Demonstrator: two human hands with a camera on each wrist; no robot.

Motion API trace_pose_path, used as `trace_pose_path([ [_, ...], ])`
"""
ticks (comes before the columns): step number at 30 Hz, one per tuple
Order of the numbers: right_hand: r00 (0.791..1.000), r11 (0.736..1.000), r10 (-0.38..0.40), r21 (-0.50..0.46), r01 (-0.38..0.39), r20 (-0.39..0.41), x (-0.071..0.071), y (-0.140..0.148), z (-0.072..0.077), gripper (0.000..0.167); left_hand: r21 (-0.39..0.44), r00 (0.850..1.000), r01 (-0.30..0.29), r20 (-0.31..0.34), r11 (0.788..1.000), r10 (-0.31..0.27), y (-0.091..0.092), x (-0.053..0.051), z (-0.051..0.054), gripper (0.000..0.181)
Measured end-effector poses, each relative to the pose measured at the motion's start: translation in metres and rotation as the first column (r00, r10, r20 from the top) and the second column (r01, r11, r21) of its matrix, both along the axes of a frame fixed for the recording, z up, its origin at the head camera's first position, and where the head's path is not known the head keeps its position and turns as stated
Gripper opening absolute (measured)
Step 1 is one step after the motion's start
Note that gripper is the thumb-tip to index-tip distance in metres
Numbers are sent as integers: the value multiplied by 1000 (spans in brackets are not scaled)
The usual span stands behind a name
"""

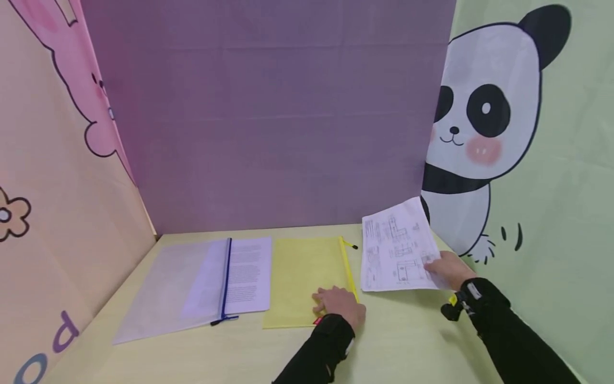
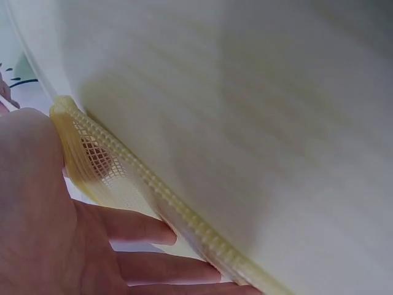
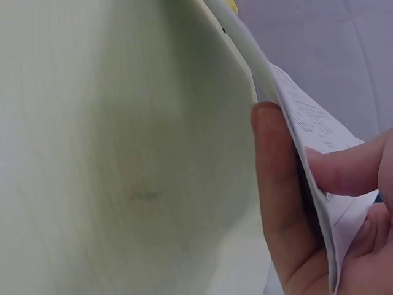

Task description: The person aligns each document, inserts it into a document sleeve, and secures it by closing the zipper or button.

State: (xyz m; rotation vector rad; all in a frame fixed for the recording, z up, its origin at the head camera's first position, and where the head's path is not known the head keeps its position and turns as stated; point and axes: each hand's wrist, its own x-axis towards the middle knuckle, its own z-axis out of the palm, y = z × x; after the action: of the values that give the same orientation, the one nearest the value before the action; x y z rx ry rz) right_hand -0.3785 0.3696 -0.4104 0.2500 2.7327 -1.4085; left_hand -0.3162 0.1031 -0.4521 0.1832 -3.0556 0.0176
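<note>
A yellow mesh zip folder (image 1: 307, 266) lies on the table, its zip edge to the right. My left hand (image 1: 341, 305) is at its lower right corner. Up close in the left wrist view, fingers (image 2: 166, 267) of that hand hold the folder's zip edge (image 2: 166, 196), and a fingertip shows through the mesh. To the right, my right hand (image 1: 450, 270) grips a sheaf of printed papers (image 1: 395, 248) with line drawings. Its thumb (image 3: 344, 169) presses on the printed side, with a finger behind; the papers are tilted up off the table.
A clear zip folder (image 1: 163, 293) with a dark blue zip lies at the left on the table (image 1: 398, 341). Printed text sheets (image 1: 249, 274) stick out past its zip. A purple curtain (image 1: 278, 117) stands behind, with a panda-print wall (image 1: 532, 213) at the right.
</note>
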Motion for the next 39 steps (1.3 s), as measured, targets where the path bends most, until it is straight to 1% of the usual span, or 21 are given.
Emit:
trace_pose_path([
  [2,999,1000,-10,-23,9,-34,-1,-1,-2,47,10,1000,-8,-4,1000,8,0,2,2,51],
  [6,997,995,-39,-94,32,-72,-6,-3,-10,46,33,1000,-15,-5,999,16,0,3,4,50],
  [9,996,989,-65,-139,55,-68,-8,-6,-12,48,47,1000,-17,-5,999,18,0,4,4,50],
  [12,995,986,-77,-153,67,-62,-9,-11,-13,49,59,1000,-24,-3,998,24,0,4,5,50],
  [17,997,986,-70,-154,66,-26,-8,-14,-15,48,80,1000,-16,23,997,14,-1,3,7,51],
  [19,997,985,-73,-155,71,-3,-7,-15,-17,48,105,999,-9,32,994,5,-1,3,7,50],
  [24,996,984,-87,-152,90,24,-6,-16,-21,49,153,1000,-14,29,988,10,-3,2,8,49],
  [29,994,984,-103,-140,107,35,-6,-18,-23,50,142,999,-21,46,990,14,-3,2,10,49],
  [34,994,985,-94,-139,101,56,-2,-22,-21,51,123,997,0,78,992,-10,-3,1,12,52],
  [36,994,986,-88,-135,95,57,-1,-25,-20,51,129,996,3,86,992,-14,-4,0,11,53],
  [39,996,987,-78,-139,83,46,0,-28,-19,51,143,997,2,80,990,-14,-4,-1,10,52],
])
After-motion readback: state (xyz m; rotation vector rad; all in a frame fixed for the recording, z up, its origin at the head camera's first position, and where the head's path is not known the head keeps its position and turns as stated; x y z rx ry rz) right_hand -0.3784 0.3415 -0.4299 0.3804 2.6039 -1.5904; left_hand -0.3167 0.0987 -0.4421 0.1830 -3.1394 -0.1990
